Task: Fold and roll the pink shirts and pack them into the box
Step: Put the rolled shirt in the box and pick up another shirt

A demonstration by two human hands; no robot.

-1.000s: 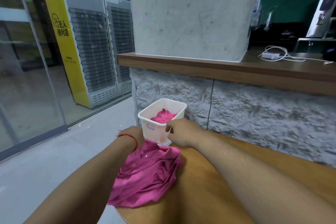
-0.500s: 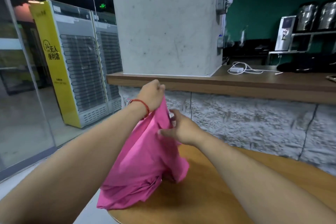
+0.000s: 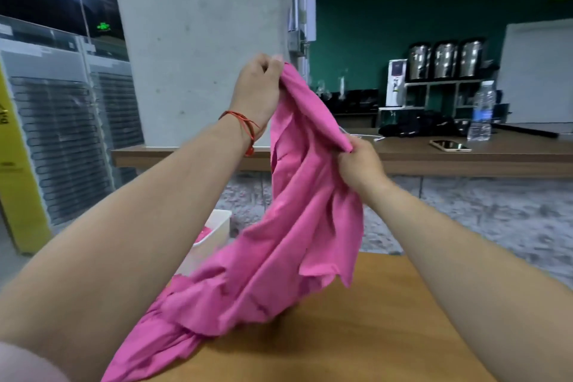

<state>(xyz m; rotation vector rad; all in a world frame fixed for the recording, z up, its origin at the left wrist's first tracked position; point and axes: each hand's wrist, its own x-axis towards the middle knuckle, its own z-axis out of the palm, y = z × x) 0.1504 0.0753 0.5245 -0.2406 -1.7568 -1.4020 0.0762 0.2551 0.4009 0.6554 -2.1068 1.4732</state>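
Pink shirt (image 3: 297, 226) hangs between 2 raised hands, its lower end bunched on the wooden table (image 3: 372, 335). Left hand (image 3: 257, 87) pinches its top edge; right hand (image 3: 359, 164) grips a fold lower down. White box (image 3: 214, 236) sits behind it, holding more pink cloth

Matt cloth shirt (image 3: 297, 226); smooth wooden table (image 3: 356, 335)

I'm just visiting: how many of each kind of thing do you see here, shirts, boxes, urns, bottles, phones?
Box: 1
Pink shirts: 2, one held up, one peeking from the box
Urns: 3
Bottle: 1
Phone: 1
Total: 8
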